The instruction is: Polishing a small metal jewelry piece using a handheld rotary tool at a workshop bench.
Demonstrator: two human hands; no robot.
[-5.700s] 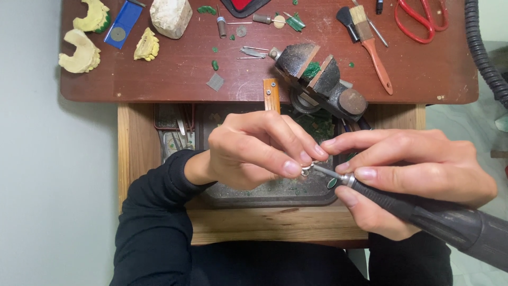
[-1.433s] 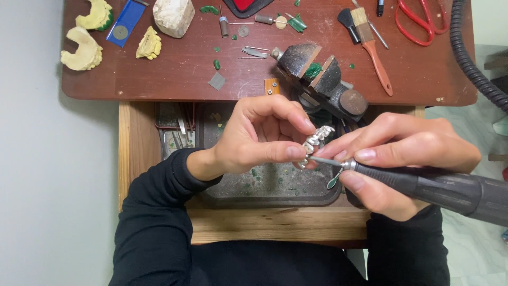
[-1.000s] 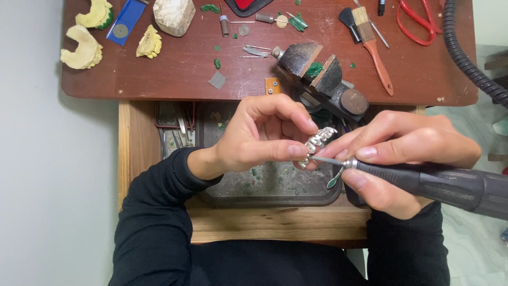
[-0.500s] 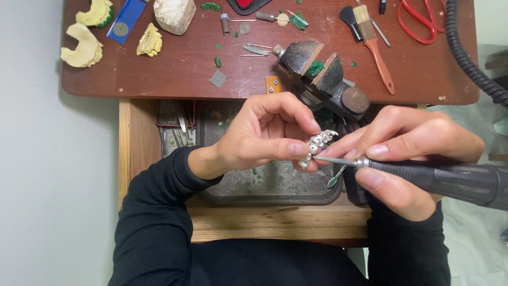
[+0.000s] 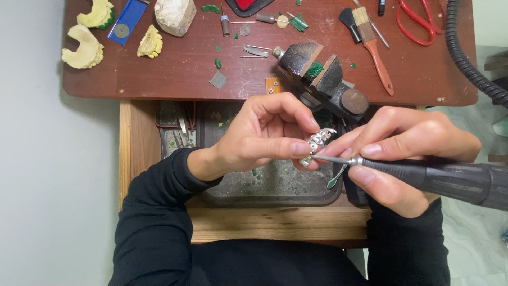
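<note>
Above a dark tray [image 5: 275,193] littered with green shavings, the left hand [image 5: 264,135] pinches a small silver piece [image 5: 317,143] between thumb and fingertips, while the right hand [image 5: 407,153] grips a black rotary tool [image 5: 444,180], its tip touching the piece. Beyond the hands, a small vise [image 5: 323,77], brush [image 5: 370,42] and red scissors [image 5: 418,21] lie on the reddish table [image 5: 159,79].

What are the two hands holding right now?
Left hand: closed, pinching a small silver piece.
Right hand: closed around a dark rotary tool.
</note>
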